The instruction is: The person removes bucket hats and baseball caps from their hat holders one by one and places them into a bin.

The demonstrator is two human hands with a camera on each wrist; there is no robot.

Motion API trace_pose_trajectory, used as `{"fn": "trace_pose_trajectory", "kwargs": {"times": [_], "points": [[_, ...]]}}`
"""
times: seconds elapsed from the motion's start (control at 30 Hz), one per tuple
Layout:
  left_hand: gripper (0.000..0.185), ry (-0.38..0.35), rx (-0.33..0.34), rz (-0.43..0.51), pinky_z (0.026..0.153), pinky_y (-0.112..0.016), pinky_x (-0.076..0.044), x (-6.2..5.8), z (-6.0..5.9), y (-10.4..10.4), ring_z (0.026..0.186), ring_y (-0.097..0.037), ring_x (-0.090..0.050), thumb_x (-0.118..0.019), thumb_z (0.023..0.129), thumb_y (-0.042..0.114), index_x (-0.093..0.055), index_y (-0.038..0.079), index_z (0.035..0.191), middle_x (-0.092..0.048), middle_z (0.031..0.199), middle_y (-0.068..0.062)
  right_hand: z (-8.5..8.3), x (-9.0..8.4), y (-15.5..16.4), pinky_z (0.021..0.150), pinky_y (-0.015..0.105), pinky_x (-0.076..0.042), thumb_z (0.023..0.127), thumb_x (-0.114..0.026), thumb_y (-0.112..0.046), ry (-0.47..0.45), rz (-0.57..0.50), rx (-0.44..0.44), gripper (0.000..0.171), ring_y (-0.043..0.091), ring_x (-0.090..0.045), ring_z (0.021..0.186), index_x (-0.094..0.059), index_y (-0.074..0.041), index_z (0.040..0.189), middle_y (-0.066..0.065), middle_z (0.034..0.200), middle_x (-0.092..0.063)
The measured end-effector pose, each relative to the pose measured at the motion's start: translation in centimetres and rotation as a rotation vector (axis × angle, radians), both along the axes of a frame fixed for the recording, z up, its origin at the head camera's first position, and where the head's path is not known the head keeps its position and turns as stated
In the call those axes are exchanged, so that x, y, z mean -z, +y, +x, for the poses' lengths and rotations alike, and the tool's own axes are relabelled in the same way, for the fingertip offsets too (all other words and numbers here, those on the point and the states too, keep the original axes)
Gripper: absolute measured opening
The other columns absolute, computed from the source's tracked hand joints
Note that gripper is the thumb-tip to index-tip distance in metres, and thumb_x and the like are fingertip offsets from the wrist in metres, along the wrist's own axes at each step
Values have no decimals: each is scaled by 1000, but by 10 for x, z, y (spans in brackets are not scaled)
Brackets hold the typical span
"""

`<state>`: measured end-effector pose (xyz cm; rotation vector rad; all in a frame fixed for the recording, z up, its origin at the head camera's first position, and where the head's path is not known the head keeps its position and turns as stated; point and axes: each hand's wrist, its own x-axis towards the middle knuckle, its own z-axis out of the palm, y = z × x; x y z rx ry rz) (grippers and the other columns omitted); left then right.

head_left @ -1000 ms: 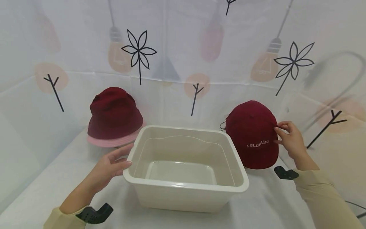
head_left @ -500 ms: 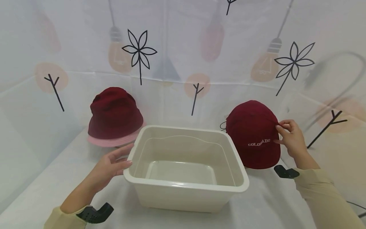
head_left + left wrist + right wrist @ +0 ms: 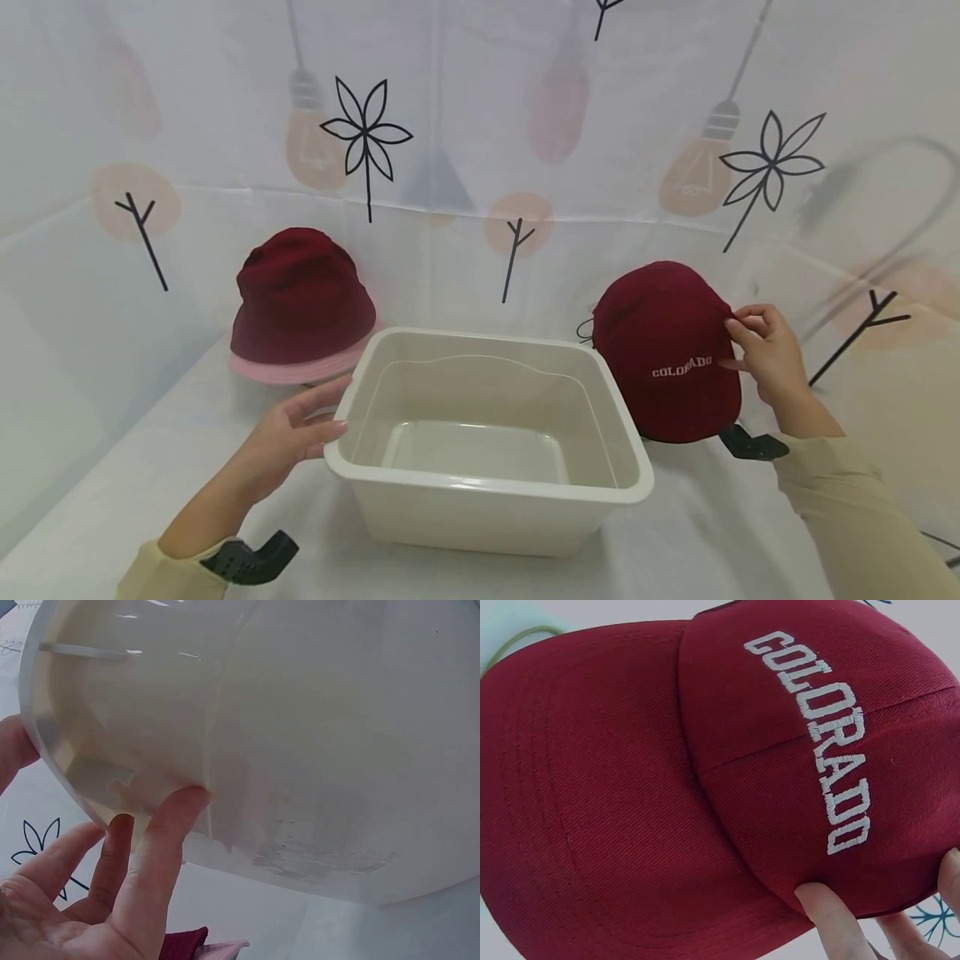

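A dark red cap (image 3: 663,354) with white "COLORADO" lettering (image 3: 821,735) stands right of a cream plastic tub (image 3: 487,487). My right hand (image 3: 761,354) pinches the cap's right side, thumb (image 3: 832,919) on the fabric, and the cap is lifted slightly off the cloth. My left hand (image 3: 296,429) lies with straight fingers (image 3: 161,855) against the tub's left wall (image 3: 247,742). A dark red bucket hat (image 3: 300,304) with a pink brim sits at the back left.
A white cloth (image 3: 135,467) printed with bulbs and black flowers covers the table and rises behind as a backdrop (image 3: 480,125). Black wrist camera mounts show at my left cuff (image 3: 251,558) and right cuff (image 3: 753,446). The tub is empty inside.
My right hand has raised the cap a little and shifted it slightly right; its brim now hangs off the cloth. The left hand and tub have stayed still.
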<state>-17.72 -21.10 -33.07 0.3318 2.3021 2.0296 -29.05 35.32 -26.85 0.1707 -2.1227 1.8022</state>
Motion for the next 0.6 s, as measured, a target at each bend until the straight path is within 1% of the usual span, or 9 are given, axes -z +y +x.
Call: {"fn": "trace_pose_trajectory", "kwargs": {"times": [0.07, 0.2, 0.3, 0.4, 0.5, 0.6], "points": [[66, 4, 2, 5, 87, -45, -47, 0, 0, 0, 121, -36, -44, -64, 87, 14, -32, 7, 145, -36, 142, -20, 1, -3, -1, 52, 25, -53, 94, -54, -17, 1, 1, -12, 10, -2, -53, 83, -46, -14, 99, -4, 97, -47], [64, 7, 16, 22, 86, -44, -48, 0, 0, -1, 120, -34, -47, -63, 87, 12, -33, 6, 144, -38, 140, -21, 3, -9, 0, 52, 24, -53, 93, -55, -17, 8, -19, -41, 12, -3, -53, 82, -45, -13, 99, -4, 97, -48], [65, -1, 9, 21, 86, -45, -47, 0, -1, 1, 120, -33, -47, -64, 87, 13, -34, 6, 144, -39, 140, -20, 3, -15, 0, 52, 25, -53, 93, -55, -15, 13, -51, -54, 11, -2, -54, 81, -45, -13, 99, -4, 95, -50], [65, -1, 12, 20, 86, -46, -47, 0, -2, 1, 120, -33, -47, -64, 87, 13, -34, 6, 144, -39, 140, -20, 4, -20, -2, 51, 25, -53, 93, -55, -14, 4, -76, -45, 11, -1, -54, 80, -45, -14, 99, -5, 95, -50], [65, -7, 13, 14, 85, -44, -48, -1, -1, 0, 118, -30, -48, -64, 87, 14, -35, 7, 144, -39, 140, -19, 4, -23, -3, 51, 26, -53, 92, -56, -14, -8, -108, -38, 12, 0, -55, 79, -45, -15, 99, -5, 95, -51], [65, -7, 12, 14, 85, -43, -48, -1, 0, -2, 117, -29, -49, -64, 87, 14, -34, 6, 144, -39, 140, -20, 4, -25, -5, 52, 27, -53, 92, -54, -10, -16, -142, -50, 12, 2, -56, 78, -46, -14, 99, -6, 94, -52]]}}
